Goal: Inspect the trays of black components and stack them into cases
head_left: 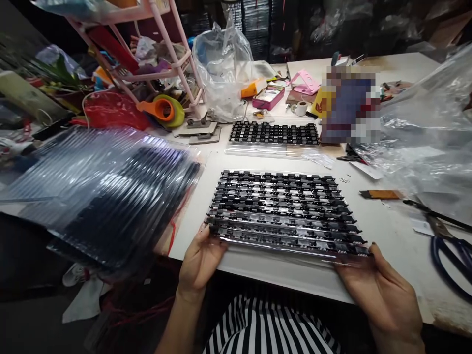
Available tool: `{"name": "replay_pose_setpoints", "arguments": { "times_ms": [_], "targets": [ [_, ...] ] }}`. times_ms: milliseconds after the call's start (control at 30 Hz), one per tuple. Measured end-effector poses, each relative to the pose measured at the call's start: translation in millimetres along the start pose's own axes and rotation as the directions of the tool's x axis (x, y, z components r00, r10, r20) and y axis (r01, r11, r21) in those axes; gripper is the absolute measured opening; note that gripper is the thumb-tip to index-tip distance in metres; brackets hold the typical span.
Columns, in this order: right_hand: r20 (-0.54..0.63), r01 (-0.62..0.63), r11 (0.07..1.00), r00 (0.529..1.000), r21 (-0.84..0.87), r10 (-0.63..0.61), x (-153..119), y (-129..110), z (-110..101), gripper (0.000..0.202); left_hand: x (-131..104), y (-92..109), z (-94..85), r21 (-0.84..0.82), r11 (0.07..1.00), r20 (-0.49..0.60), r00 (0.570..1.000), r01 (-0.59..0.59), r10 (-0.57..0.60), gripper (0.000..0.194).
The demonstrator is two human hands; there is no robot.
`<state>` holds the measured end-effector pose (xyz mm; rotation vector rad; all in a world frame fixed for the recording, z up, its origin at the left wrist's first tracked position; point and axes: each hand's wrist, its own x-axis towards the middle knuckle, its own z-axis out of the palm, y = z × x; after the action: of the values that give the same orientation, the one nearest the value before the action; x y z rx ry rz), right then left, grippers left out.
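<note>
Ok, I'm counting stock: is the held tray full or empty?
Not empty: black parts line the tray in rows; whether completely full, cannot tell.

The bare left hand (201, 258) pinches with thumb (200, 237) uppermost, its bare forearm (179, 322) slanting inward. The bare right hand (385, 287) (palm upward) mirrors it, fingertips apparently tucked underneath.
</note>
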<state>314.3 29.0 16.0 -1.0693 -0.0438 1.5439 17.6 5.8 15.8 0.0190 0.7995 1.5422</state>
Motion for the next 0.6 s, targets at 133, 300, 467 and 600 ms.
{"name": "replay_pose_setpoints", "arguments": {
  "times_ms": [133,300,467,600],
  "targets": [
    [0.036,0.04,0.998,0.999,-0.039,-0.038,-2.5,2.4,-4.8,0.029,-2.3,1.9,-0.5,0.018,1.0,-0.015,1.0,0.025,-0.024,0.03],
    [0.06,0.018,0.998,0.998,-0.061,-0.014,-4.0,2.7,-7.9,0.029,-2.8,3.3,-1.5,0.066,0.997,-0.009,0.999,0.044,-0.043,0.027],
    [0.098,0.068,0.996,0.993,-0.063,-0.062,-1.1,3.8,-7.0,0.027,-2.4,2.9,-0.7,0.076,0.996,0.036,0.999,0.037,-0.039,0.029],
    [0.149,0.121,0.991,0.983,-0.058,-0.112,2.2,8.1,-7.6,0.026,-2.5,3.1,-0.2,0.081,0.996,0.051,0.998,0.044,-0.048,0.031]
  ]
}}
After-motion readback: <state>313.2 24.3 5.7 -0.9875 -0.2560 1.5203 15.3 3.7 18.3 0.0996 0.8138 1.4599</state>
